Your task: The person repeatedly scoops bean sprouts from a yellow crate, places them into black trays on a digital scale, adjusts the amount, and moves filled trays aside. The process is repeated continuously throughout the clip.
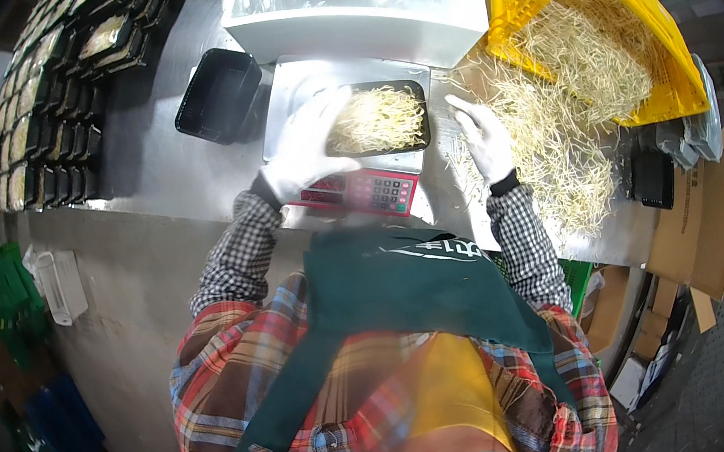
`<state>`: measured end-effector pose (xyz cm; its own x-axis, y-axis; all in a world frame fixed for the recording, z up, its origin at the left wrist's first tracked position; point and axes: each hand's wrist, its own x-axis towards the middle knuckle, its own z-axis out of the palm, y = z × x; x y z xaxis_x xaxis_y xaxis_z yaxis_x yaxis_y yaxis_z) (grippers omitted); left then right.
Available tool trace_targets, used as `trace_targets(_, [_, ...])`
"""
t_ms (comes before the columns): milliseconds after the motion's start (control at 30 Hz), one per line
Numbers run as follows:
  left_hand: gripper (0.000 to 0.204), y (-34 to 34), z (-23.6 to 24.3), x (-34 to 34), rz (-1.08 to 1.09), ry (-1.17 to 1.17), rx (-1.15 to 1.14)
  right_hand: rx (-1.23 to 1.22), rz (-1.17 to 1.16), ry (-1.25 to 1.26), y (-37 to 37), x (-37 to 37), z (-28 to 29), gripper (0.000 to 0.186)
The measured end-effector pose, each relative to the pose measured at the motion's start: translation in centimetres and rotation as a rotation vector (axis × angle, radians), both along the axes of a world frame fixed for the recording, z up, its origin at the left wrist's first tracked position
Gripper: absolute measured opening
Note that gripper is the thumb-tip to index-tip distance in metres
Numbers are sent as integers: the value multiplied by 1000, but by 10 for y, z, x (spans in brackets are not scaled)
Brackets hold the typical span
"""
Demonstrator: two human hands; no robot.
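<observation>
A black plastic tray [425,132] filled with pale bean sprouts [379,120] rests on the metal plate [290,77] of a scale. My left hand [303,149], in a white glove, wraps round the tray's left end, thumb on the near side and fingers on the far side. It hides that end of the tray. Below the plate, the scale's red panel [376,192] with its keys faces me. My right hand [486,139], also gloved in white, is apart from the tray on its right. Its fingers are loosely apart with nothing in them, beside a heap of loose bean sprouts [557,162].
A yellow crate [684,79] lies tipped at the right, spilling sprouts onto the metal table [147,145]. A white foam box [353,28] stands behind the scale. An empty black tray [219,96] sits left of it. Stacked filled trays [43,132] rise at far left. Cardboard [694,216] leans at right.
</observation>
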<state>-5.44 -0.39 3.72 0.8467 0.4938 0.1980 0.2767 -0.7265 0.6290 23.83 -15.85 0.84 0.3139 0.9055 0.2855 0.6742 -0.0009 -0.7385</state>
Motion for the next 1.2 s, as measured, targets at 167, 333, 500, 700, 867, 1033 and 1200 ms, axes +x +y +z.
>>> trace_targets(167, [75,21,-16,-62,296,26,-87,-89,-93,187,-39,-5,-18,56])
trace_targets(333, [56,8,-17,-64,586,-212,-219,61,122,-69,3,-29,2,86])
trace_targets(500, [62,-5,-34,-47,538,-305,-124,19,316,-262,45,-39,18,102])
trace_targets(700, [65,-6,-37,-110,876,-309,-129,94,306,-150,48,-20,25,102])
trace_targets(867, [67,-10,-30,-141,1058,-339,-103,30,331,-130,36,-17,13,103])
trace_targets(1033, [90,-14,-25,-76,781,-280,60,111,409,-227,53,-33,9,97])
trace_targets(1200, [96,-32,-25,21,313,-120,246,52,299,-150,57,-43,11,64])
